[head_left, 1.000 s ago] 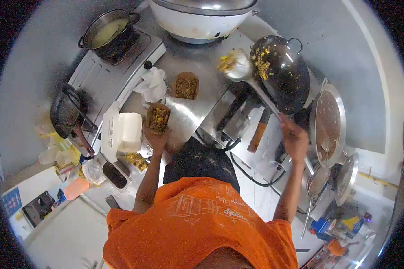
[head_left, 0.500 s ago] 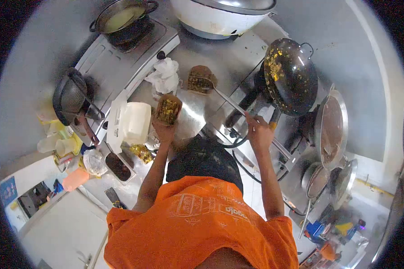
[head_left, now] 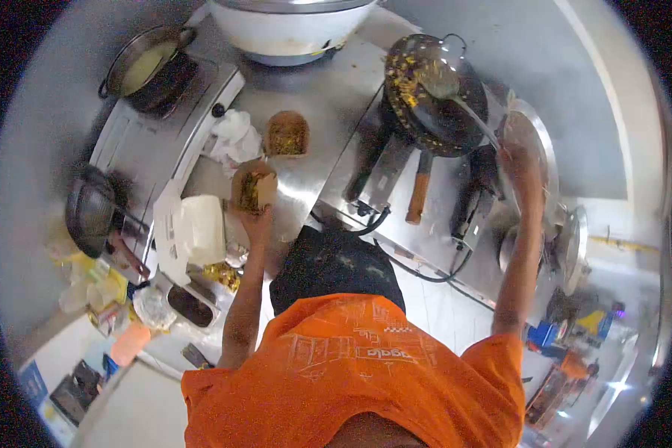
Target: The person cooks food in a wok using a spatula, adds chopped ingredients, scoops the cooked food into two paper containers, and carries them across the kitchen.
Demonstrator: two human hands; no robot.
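My left hand (head_left: 255, 222) is closed around a brown paper food box (head_left: 240, 179), which has yellow-brown chopped food inside. A second brown box (head_left: 287, 136), also with food in it, stands on the steel counter just beyond. Off to the right, my right hand (head_left: 518, 158) grips the long handle of a metal spatula (head_left: 440, 84). The spatula's head is over the inside of a dark wok (head_left: 459, 127), where bits of yellow food cling to the side. The wok's wooden handle (head_left: 420, 196) points toward me.
A crumpled white plastic bag (head_left: 235, 138) and an open white container (head_left: 203, 228) lie left of the boxes. A large white pot (head_left: 295, 33) stands at the back. Pans rest on the left stove (head_left: 127, 145); a wide pan (head_left: 539, 134) is beyond my right hand.
My right hand has moved right, carrying the spatula from the counter box to the wok. My left hand still holds its box. The whole view has shifted, so the counter appears further left.
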